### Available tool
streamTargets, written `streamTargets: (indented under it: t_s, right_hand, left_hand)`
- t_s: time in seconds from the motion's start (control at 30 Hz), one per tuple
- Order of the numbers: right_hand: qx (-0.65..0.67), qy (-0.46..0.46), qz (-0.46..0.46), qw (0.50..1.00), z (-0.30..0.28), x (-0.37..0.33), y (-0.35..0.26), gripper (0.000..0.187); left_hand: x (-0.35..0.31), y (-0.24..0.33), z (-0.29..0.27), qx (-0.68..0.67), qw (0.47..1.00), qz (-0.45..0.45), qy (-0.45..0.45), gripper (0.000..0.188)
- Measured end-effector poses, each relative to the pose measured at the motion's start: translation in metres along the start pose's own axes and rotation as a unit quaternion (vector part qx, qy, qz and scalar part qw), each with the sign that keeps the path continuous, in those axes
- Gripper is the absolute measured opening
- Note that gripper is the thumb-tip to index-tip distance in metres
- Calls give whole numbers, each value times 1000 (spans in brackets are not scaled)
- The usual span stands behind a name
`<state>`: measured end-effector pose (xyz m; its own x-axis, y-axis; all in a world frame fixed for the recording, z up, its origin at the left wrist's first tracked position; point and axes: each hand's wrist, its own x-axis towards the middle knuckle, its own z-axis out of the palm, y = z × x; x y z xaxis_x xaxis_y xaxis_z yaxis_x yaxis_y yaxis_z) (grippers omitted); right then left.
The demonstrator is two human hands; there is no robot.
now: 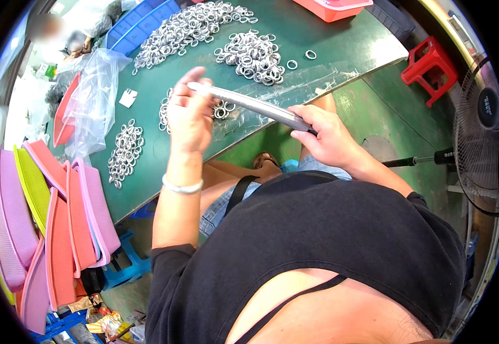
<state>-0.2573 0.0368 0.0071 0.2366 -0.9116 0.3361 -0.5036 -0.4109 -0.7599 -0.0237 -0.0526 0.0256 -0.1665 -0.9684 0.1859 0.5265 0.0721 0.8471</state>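
Note:
A long silver rod stacked with metal rings [249, 105] is held level above the near edge of a green table [329, 40]. My right hand [325, 133] grips its near end. My left hand [189, 112] closes around its far end, index finger raised; a white bracelet sits on that wrist. Under my left hand lies a small cluster of loose silver rings [222, 110]. More rings lie in piles: a big one [186, 28] at the back, a heap [255, 56] at the middle, a strip [124, 152] at the left.
A clear plastic bag [92, 97] lies at the table's left. Stacked pink, orange and yellow trays [49, 223] stand at my left. A red stool [430, 66] and a floor fan [481, 135] are at the right. An orange tray [332, 7] sits at the table's back edge.

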Motion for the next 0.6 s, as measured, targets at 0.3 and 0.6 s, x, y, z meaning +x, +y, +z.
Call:
streamTargets:
  t_s: [0.3, 0.6]
  right_hand:
    - [82, 34, 106, 990, -7, -9, 26, 34]
    - [108, 61, 114, 986, -11, -11, 37, 34]
  left_hand:
    - [39, 14, -28, 679, 727, 48, -90, 21]
    - [121, -17, -33, 743, 652, 23, -147, 16]
